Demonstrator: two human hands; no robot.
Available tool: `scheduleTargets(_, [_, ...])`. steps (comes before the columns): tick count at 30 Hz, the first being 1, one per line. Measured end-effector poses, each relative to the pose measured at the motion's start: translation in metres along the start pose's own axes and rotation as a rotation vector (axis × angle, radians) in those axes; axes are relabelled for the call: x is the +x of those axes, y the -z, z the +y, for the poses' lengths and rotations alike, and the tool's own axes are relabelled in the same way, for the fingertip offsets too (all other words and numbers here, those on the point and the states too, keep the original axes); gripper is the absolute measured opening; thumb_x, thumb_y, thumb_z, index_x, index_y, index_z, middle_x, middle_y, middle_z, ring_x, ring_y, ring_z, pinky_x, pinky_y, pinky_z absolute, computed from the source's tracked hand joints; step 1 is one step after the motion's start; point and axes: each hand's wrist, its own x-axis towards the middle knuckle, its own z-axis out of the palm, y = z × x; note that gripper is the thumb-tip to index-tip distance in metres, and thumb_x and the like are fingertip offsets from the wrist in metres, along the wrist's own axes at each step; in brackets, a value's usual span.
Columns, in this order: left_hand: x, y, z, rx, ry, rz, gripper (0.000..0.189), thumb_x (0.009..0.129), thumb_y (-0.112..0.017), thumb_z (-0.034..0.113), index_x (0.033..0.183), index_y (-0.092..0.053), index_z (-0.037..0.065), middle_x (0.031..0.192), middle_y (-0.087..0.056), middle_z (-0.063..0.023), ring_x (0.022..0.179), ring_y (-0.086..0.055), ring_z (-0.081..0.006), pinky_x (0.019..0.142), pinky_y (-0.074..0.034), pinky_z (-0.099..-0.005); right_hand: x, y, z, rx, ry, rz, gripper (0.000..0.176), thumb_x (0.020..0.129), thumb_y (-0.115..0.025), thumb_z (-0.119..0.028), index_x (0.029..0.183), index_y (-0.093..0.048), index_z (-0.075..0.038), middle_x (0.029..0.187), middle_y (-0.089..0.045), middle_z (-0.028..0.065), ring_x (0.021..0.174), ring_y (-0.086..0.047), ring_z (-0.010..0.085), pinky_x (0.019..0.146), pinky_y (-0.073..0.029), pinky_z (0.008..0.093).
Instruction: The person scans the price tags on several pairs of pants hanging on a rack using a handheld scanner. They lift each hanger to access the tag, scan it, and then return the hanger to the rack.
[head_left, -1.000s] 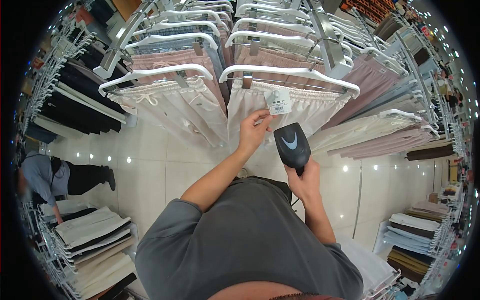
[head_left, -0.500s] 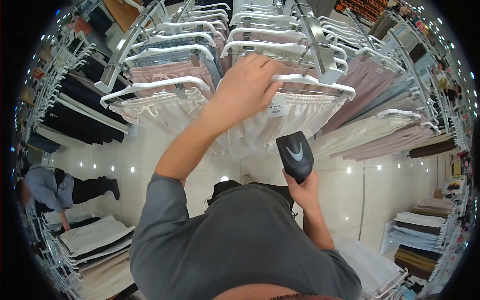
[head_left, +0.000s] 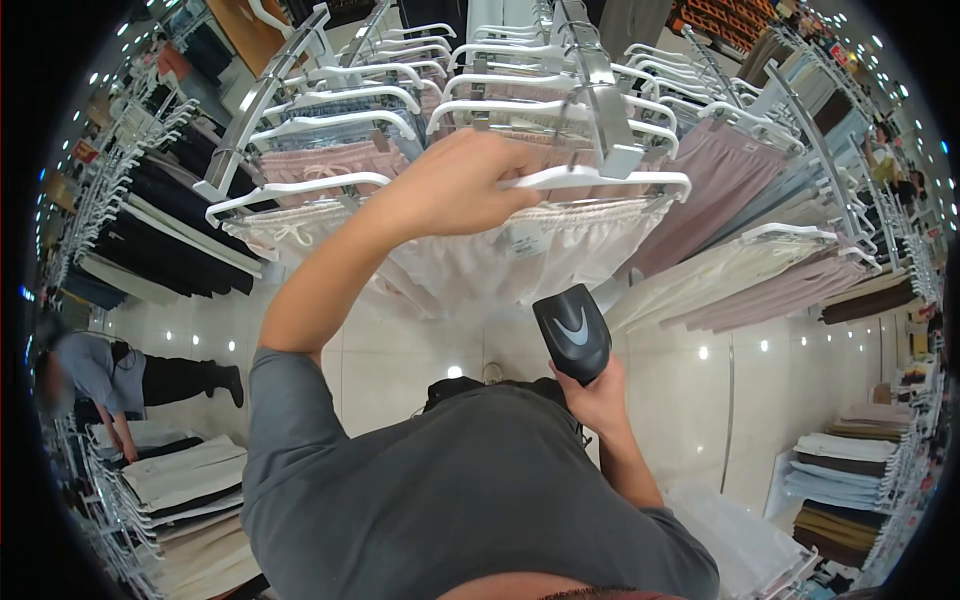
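My left hand [head_left: 470, 180] is closed on the white hanger [head_left: 590, 178] at the front of the right-hand rail, its fingertips hidden behind the hanger bar. From that hanger hang pale pinkish-white trousers [head_left: 590, 240] with a gathered waist. A white tag [head_left: 527, 240] hangs on them just below my hand. My right hand [head_left: 597, 392] is wrapped round the handle of a black barcode scanner [head_left: 573, 330], whose head points up toward the trousers without touching them. Similar white trousers with a drawstring [head_left: 300, 232] hang to the left.
Metal rails [head_left: 608, 115] carry rows of white hangers ahead. Pink trousers [head_left: 715, 185] and cream trousers [head_left: 725, 265] hang at the right. A person [head_left: 110, 375] stands at the far left near folded garments [head_left: 185, 475]. More folded clothes [head_left: 835, 480] lie at the lower right.
My left hand has moved slightly down and left, and the front right hanger with its trousers has shifted left. The scanner in my right hand has moved a little left and down.
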Motion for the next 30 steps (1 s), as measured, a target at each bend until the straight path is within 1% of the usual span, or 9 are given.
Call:
scheduleTargets(5, [-0.034, -0.01, 0.002, -0.367, 0.168, -0.297, 0.032, 0.093, -0.069, 0.028, 0.109, -0.067, 0.0, 0.083, -0.067, -0.0084, 0.073, -0.061, -0.018, 0.065, -0.047, -0.0336, -0.003, 0.025, -0.005, -0.049, -0.001, -0.059, 0.027, 0.083, -0.079, 0.0, 0.107, -0.068, 0.002, 0.096, -0.073, 0.0051, 0.088, -0.065, 0.0109, 0.081, -0.052, 0.0284])
scheduleTargets(8, [-0.057, -0.019, 0.011, -0.662, 0.276, -0.328, 0.039, 0.097, -0.067, 0.037, 0.105, -0.068, -0.001, 0.074, -0.065, -0.0055, 0.068, -0.058, -0.0119, 0.062, -0.046, -0.029, 0.001, 0.043, -0.01, -0.074, 0.039, -0.083, 0.032, 0.082, -0.08, 0.001, 0.112, -0.068, 0.003, 0.102, -0.074, 0.0072, 0.092, -0.066, 0.0119, 0.085, -0.052, 0.0288])
scheduleTargets(9, [-0.062, -0.016, 0.019, -0.748, 0.387, -0.385, 0.038, 0.104, -0.058, 0.037, 0.105, -0.068, 0.0, 0.071, -0.061, -0.0006, 0.062, -0.052, -0.0057, 0.057, -0.041, -0.0239, 0.002, 0.05, -0.009, -0.089, 0.07, -0.104, 0.035, 0.082, -0.08, 0.001, 0.115, -0.067, 0.004, 0.105, -0.074, 0.0081, 0.094, -0.067, 0.0122, 0.087, -0.052, 0.0288])
scheduleTargets(12, [-0.08, -0.039, 0.017, -1.017, 0.504, -0.309, 0.036, 0.108, -0.05, 0.033, 0.105, -0.068, 0.002, 0.066, -0.056, 0.0024, 0.055, -0.046, -0.0048, 0.054, -0.038, -0.0227, 0.008, 0.065, -0.002, -0.05, 0.112, -0.101, 0.036, 0.082, -0.08, 0.001, 0.115, -0.067, 0.004, 0.105, -0.074, 0.0084, 0.094, -0.067, 0.0122, 0.087, -0.052, 0.0283])
scheduleTargets(18, [-0.092, -0.097, 0.034, -1.548, 0.588, -0.251, 0.031, 0.11, -0.047, 0.029, 0.124, -0.055, 0.003, 0.089, -0.068, -0.0057, 0.051, -0.05, -0.0076, 0.049, -0.042, -0.0219, 0.016, 0.09, -0.009, -0.086, 0.161, -0.133, 0.042, 0.082, -0.081, 0.001, 0.119, -0.064, 0.005, 0.103, -0.073, 0.0077, 0.094, -0.066, 0.0126, 0.088, -0.052, 0.0284])
scheduleTargets(20, [-0.082, -0.111, 0.048, -1.603, 0.54, -0.204, 0.027, 0.108, -0.052, 0.025, 0.121, -0.053, 0.001, 0.097, -0.071, -0.0109, 0.055, -0.06, -0.0115, 0.05, -0.048, -0.0232, 0.017, 0.093, -0.023, -0.017, 0.156, 0.045, 0.045, 0.083, -0.081, 0.0, 0.123, -0.061, 0.004, 0.099, -0.071, 0.0057, 0.092, -0.066, 0.0139, 0.088, -0.052, 0.0285])
scheduleTargets(22, [-0.071, -0.129, 0.048, -1.674, 0.542, -0.21, 0.024, 0.106, -0.056, 0.02, 0.119, -0.052, 0.001, 0.105, -0.071, -0.0171, 0.068, -0.071, -0.0165, 0.057, -0.056, -0.0254, 0.012, 0.108, -0.017, -0.039, 0.026, 0.147, 0.04, 0.082, -0.082, 0.001, 0.116, -0.062, 0.001, 0.093, -0.067, 0.0032, 0.08, -0.063, 0.0114, 0.071, -0.053, 0.0269])
scheduleTargets(24, [-0.055, -0.15, 0.052, -1.719, 0.52, -0.098, 0.022, 0.105, -0.057, 0.016, 0.118, -0.05, 0.0, 0.111, -0.07, -0.0213, 0.078, -0.075, -0.0194, 0.065, -0.062, -0.0281, 0.007, 0.127, -0.018, -0.017, -0.009, 0.208, 0.048, 0.08, -0.083, 0.0, 0.122, -0.062, 0.005, 0.113, -0.07, 0.0105, 0.102, -0.067, 0.017, 0.091, -0.053, 0.0313])
scheduleTargets(30, [0.008, -0.18, 0.08, -1.686, 0.468, 0.266, 0.022, 0.104, -0.057, 0.011, 0.116, -0.049, -0.004, 0.117, -0.068, -0.0262, 0.083, -0.075, -0.0251, 0.07, -0.066, -0.0322, -0.001, 0.166, -0.037, 0.009, 0.048, 0.134, 0.025, 0.082, -0.077, 0.006, 0.105, -0.071, 0.001, 0.1, -0.069, 0.0057, 0.088, -0.063, 0.0172, 0.078, -0.051, 0.0295])
